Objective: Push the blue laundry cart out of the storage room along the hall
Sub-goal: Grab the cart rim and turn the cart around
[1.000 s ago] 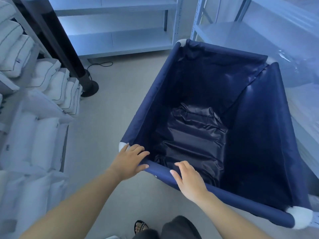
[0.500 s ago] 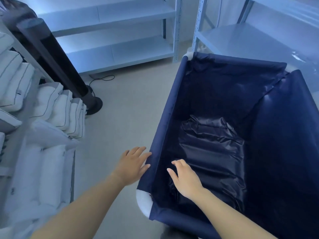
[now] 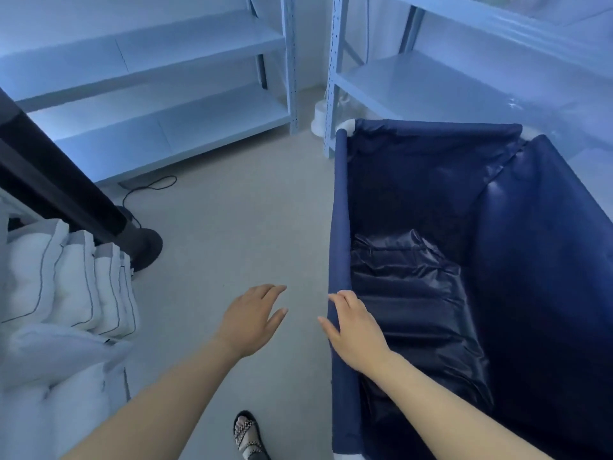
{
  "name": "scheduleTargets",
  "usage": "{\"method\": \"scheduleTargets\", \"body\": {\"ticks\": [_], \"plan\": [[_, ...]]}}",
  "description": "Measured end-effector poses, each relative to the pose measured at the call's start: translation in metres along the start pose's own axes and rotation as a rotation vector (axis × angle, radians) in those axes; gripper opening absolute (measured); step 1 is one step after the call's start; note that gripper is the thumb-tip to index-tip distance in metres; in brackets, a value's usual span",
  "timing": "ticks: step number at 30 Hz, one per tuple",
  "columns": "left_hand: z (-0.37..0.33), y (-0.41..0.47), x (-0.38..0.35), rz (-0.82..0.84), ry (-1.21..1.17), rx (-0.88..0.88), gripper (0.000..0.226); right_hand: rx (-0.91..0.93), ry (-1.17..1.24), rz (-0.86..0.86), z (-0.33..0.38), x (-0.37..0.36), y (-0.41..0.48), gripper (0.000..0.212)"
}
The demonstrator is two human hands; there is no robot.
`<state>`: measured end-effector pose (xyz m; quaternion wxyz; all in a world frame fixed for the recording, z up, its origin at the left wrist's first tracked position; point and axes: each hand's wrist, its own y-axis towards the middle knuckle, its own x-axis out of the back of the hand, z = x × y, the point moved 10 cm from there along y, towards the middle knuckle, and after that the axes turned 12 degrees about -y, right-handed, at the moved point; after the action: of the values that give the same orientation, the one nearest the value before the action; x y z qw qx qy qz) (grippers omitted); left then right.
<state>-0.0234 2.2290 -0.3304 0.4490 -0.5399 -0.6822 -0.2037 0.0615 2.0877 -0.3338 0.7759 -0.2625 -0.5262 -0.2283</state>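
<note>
The blue laundry cart (image 3: 340, 207) fills the right half of the head view, a navy fabric bin on a frame with white corner joints, holding nothing but its crumpled dark liner. My right hand (image 3: 353, 332) rests on the cart's left rim, fingers curled over the fabric-covered bar and thumb on the outside. My left hand (image 3: 253, 318) hovers over the bare floor to the left of the cart, fingers apart, touching nothing. The cart's right side runs out of the frame.
Pale metal shelving (image 3: 166, 104) lines the back wall and another rack (image 3: 431, 78) stands behind the cart. A black fan pole and base (image 3: 142, 244) with a cord stands at left. Stacked white pillows (image 3: 66, 280) fill a left shelf. Open floor (image 3: 238, 207) lies ahead.
The cart has swung round to my right, so its side rim now faces me. My left hand has come off the rim. My right hand has shifted onto the side bar.
</note>
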Motion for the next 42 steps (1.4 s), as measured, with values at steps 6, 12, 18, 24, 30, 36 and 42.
{"method": "scheduleTargets", "body": {"ticks": [6, 12, 18, 24, 30, 36, 42], "plan": [[0.038, 0.026, 0.071, -0.002, 0.043, -0.178, 0.048, -0.171, 0.130, -0.025, 0.059, -0.002, 0.050, 0.050], [0.073, 0.044, 0.110, 0.043, 0.063, -0.231, 0.048, -0.274, 0.119, -0.066, 0.074, -0.001, 0.083, 0.050], [0.086, 0.086, 0.138, 0.070, 0.075, -0.285, 0.048, -0.377, 0.137, -0.080, 0.061, 0.009, 0.127, 0.050], [0.074, 0.169, 0.158, 0.112, 0.131, -0.391, 0.048, -0.429, 0.174, -0.139, 0.047, 0.025, 0.197, 0.050], [0.043, 0.282, 0.162, 0.186, 0.194, -0.496, 0.048, -0.521, 0.187, -0.187, -0.003, 0.049, 0.278, 0.048], [0.007, 0.375, 0.159, 0.289, 0.274, -0.631, 0.047, -0.630, 0.185, -0.226, -0.052, 0.079, 0.339, 0.045], [-0.022, 0.447, 0.142, 0.394, 0.316, -0.716, 0.050, -0.723, 0.056, -0.175, -0.084, 0.086, 0.369, 0.048]]}}
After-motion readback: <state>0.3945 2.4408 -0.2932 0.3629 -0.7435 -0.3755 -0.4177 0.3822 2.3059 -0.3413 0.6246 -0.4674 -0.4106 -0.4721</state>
